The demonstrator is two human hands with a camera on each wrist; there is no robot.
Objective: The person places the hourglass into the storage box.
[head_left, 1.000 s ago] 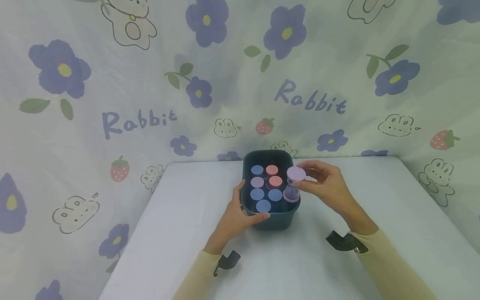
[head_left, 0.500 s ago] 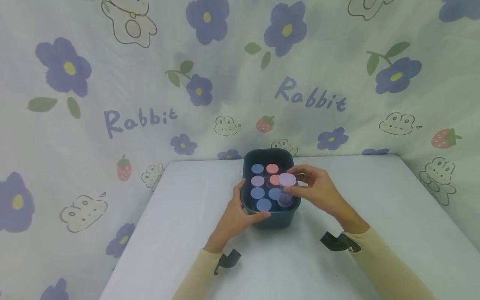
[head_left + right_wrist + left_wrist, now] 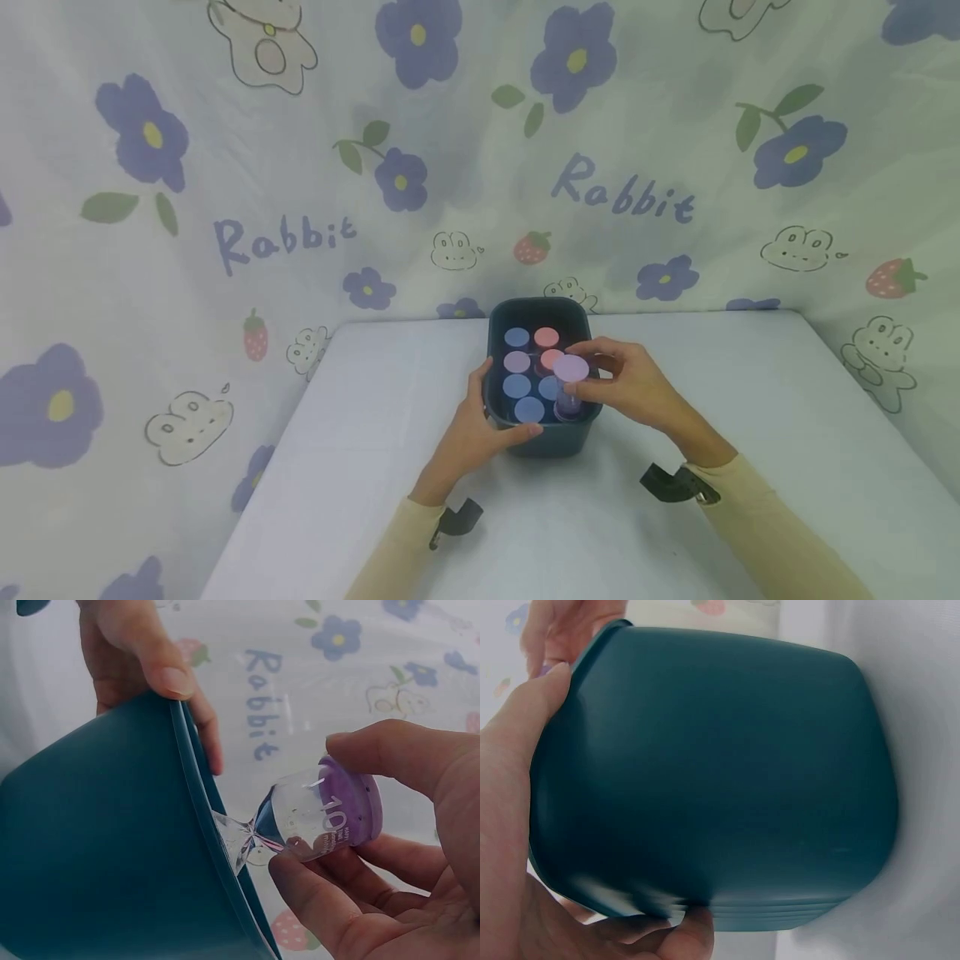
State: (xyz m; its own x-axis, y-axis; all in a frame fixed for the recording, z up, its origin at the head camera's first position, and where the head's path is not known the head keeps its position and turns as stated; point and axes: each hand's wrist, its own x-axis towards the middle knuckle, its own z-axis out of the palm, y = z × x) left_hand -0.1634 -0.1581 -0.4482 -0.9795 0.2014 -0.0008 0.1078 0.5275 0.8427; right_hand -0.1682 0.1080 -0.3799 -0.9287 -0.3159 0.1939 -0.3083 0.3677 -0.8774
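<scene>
In my right hand (image 3: 630, 379) I pinch the purple cap of a sand timer (image 3: 307, 814), a clear hourglass marked "10". Its lower bulb is partly inside the dark teal bin (image 3: 97, 832), hidden by the wall in the right wrist view. Several other capped timers stand upright in the bin, among them a blue cap (image 3: 529, 410), a pink cap (image 3: 547, 337) and a purple cap (image 3: 517, 362). My left hand (image 3: 468, 442) grips the bin at its near left corner, the thumb over the near rim and fingers along the left side.
The bin stands on a white table (image 3: 405, 367) close to its back edge. Behind the table hangs a pale curtain (image 3: 480, 150) printed with flowers, rabbits and strawberries. A black wrist mount (image 3: 678, 483) sits on my right sleeve, another mount (image 3: 457, 521) on my left.
My right hand has moved left and slightly down with the purple-capped timer, from the bin's right rim to inside its near right corner. The left hand keeps its grip on the bin.
</scene>
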